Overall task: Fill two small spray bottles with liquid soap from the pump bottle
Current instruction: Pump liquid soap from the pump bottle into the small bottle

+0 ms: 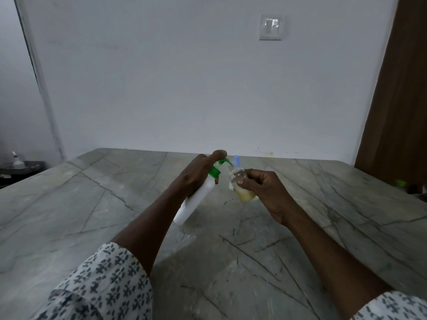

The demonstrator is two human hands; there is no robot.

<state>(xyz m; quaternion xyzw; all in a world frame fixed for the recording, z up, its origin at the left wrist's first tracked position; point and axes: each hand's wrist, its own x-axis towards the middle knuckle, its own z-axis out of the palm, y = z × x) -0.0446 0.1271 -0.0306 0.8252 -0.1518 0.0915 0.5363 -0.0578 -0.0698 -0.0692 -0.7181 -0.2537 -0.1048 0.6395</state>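
Note:
My left hand (pixel 196 174) grips a white pump bottle (pixel 194 202) with a green pump head (pixel 219 165), tilted to the right above the table, a finger resting on top of the pump. The green nozzle points at the mouth of a small clear spray bottle (pixel 240 185), which my right hand (pixel 265 188) holds tilted toward it. Yellowish soap fills the lower part of the small bottle. A blue item (pixel 237 160) shows just behind the two bottles; what it is cannot be told.
The grey marble table (pixel 115 204) runs back to a white wall. A brown door (pixel 397 112) stands at the right, with a green-capped item (pixel 401 183) near its foot. At the far left a small white bottle (pixel 16 160) sits on a dark surface.

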